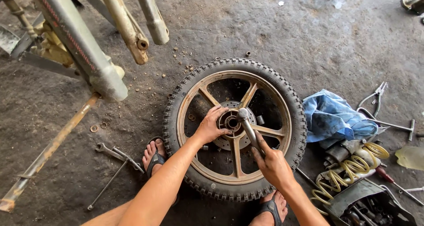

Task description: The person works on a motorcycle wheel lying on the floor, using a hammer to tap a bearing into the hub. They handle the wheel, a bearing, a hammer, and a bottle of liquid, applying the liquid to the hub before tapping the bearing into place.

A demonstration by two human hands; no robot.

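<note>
Dirt floor, wheel flat; left hand fingers gripping hub, right hand fingers clasping ratchet; blue cloth beside

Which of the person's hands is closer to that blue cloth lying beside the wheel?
The right hand. It holds the metal wrench handle over the wheel's spokes, on the side toward the blue cloth. The left hand rests at the hub, farther from the cloth.

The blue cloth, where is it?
In the head view, the blue cloth lies on the floor right of the wheel, beside the pliers and yellow coiled hose.
</note>
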